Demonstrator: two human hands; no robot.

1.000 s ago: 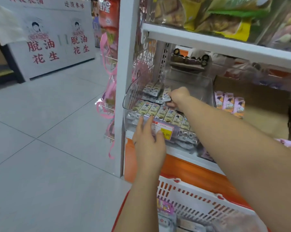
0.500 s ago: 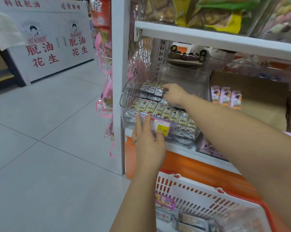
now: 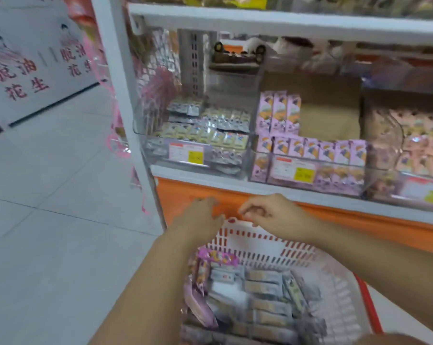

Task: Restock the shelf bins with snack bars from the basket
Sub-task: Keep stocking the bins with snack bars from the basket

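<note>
Both hands had been drawn back from the leftmost bin (image 3: 158,150) of three to the one basket (image 3: 255,242) at 6 o'clock. The left hand (image 3: 199,217) was held with fingers straight, together; the right hand (image 3: 275,215) loosely curled, nothing pinched. The basket's snack bars (image 3: 262,287) were blurred past counting.

Hands (image 3: 201,216) (image 3: 275,215) above basket (image 3: 260,241) rim
</note>
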